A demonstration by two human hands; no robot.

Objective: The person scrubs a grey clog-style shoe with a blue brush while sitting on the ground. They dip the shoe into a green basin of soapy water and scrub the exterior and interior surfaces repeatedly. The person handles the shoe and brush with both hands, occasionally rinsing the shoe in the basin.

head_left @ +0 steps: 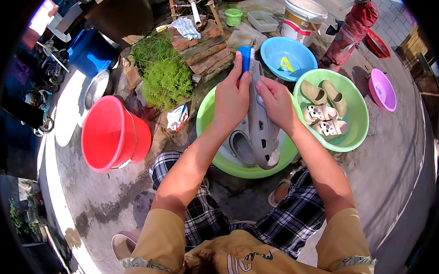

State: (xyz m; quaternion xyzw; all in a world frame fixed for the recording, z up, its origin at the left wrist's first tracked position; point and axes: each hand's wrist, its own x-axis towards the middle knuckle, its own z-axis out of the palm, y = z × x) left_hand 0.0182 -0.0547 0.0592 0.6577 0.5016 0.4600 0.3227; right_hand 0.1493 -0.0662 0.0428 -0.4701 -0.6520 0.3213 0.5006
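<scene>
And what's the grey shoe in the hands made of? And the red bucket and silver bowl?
Grey shoe: probably foam or rubbery plastic, fairly matte; it looks moulded, with neat holes.
Red bucket: most likely plastic, smooth, with one even colour inside and out.
Silver bowl: likely metal, as it's grey with a shiny gleam; which metal, I can't tell.

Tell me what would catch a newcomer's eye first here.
A newcomer would probably notice first, at the centre, the grey plastic clog in the right hand, with the left hand holding a blue, white-bristled brush at its upper end. Next come the bright red plastic bucket at left and the round, light-green basin at right, holding olive clogs and patterned cream clogs.
</scene>
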